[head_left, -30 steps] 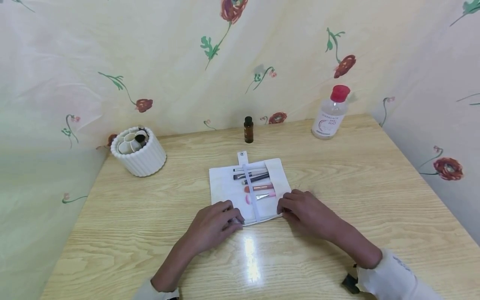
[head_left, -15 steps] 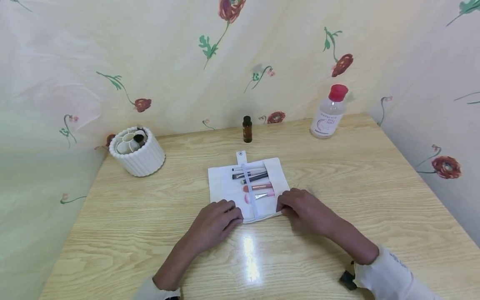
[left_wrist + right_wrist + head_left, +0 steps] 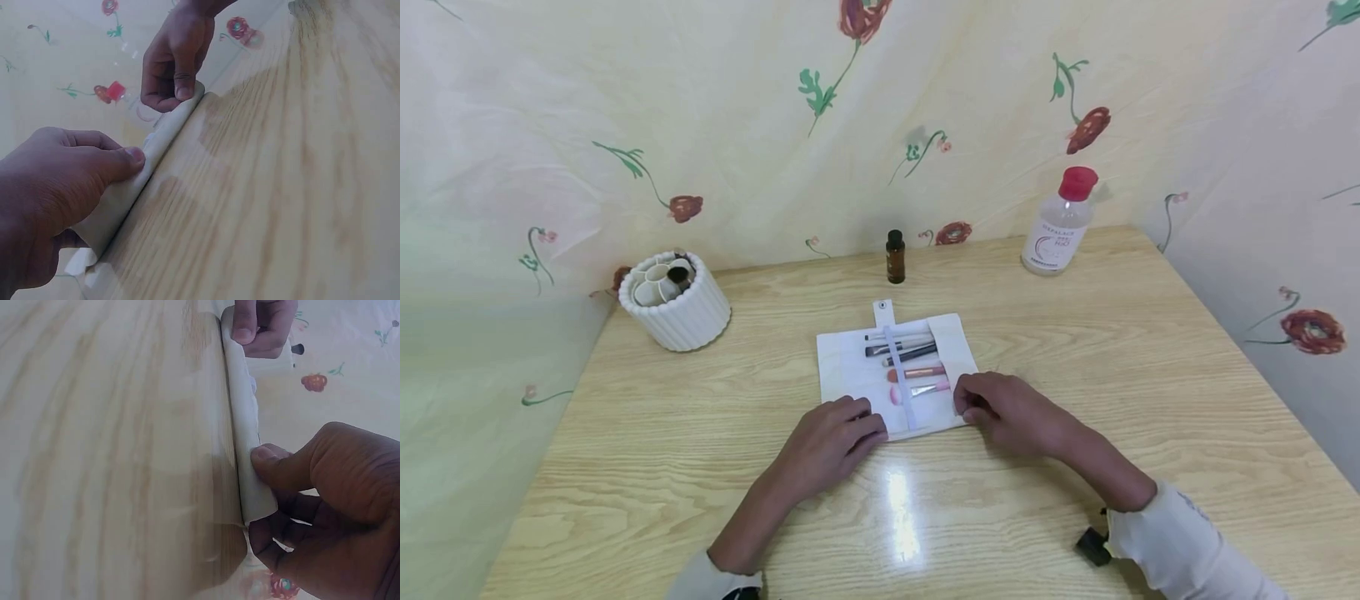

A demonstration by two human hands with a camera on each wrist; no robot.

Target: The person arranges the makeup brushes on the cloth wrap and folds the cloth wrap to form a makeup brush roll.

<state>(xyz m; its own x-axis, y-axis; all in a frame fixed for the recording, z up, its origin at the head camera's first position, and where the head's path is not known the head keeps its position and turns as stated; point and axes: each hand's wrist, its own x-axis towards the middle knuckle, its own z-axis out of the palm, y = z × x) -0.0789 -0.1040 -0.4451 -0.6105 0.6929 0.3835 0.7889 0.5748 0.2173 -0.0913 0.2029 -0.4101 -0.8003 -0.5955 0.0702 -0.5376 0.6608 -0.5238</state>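
A white fabric brush roll (image 3: 853,367) lies spread on the table, its snap tab pointing to the back. Several makeup brushes (image 3: 913,354) sit in it, crossed by a pale strap, their handle ends under the right flap. The near edge looks folded over into a thick rounded ridge. At the near left corner my left hand (image 3: 831,442) pinches this ridge, the thumb (image 3: 128,162) on its outer side. My right hand (image 3: 1011,412) grips the near right corner, thumb (image 3: 272,456) on the ridge and fingers curled beside its end. Fingertips behind the fabric are partly hidden.
A white ribbed holder (image 3: 681,312) with a dark brush in it stands at the back left. A small brown bottle (image 3: 895,258) is behind the roll. A clear bottle with a red cap (image 3: 1060,221) stands back right, near the flowered wall covering.
The near edge of the brush roll has turned a little farther inward, away from me. Both hands stay at its corners; the right has shifted slightly up and its fingers are more curled.
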